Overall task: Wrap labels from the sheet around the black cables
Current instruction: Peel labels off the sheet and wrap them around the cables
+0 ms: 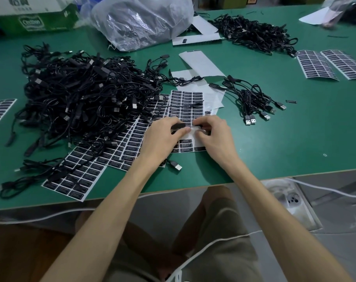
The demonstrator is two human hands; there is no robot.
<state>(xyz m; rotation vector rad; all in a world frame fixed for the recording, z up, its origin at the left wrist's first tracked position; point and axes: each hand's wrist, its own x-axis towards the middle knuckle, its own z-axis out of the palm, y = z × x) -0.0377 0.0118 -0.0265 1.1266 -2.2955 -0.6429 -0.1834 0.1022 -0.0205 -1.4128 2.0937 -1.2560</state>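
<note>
Left hand (162, 139) and right hand (214, 137) meet low over the label sheet (186, 100) near the front edge of the green tabletop (295, 139). Both have their fingers curled and pinch one black cable (178, 126) between them: the left thumb and fingers clamp its thick dark section, and the right fingertips close on it just beside. A pale sliver shows between the two grips, but I cannot tell whether it is a label partly wound on or the bare backing beneath. The sheet's lower rows around the hands look mostly stripped to white, while its upper rows are full. The step in hand seems to be the wrapping itself, a label folded round the cable and pressed shut. The next move likely calls for smoothing the label's ends flush so that they stick without a crease. The cable would then go with the small bunch (252, 98) to the right, which I take for finished ones. A fresh cable would come from the big heap (81, 94) on the left, which lies partly over more fanned sheets (87, 169).
</note>
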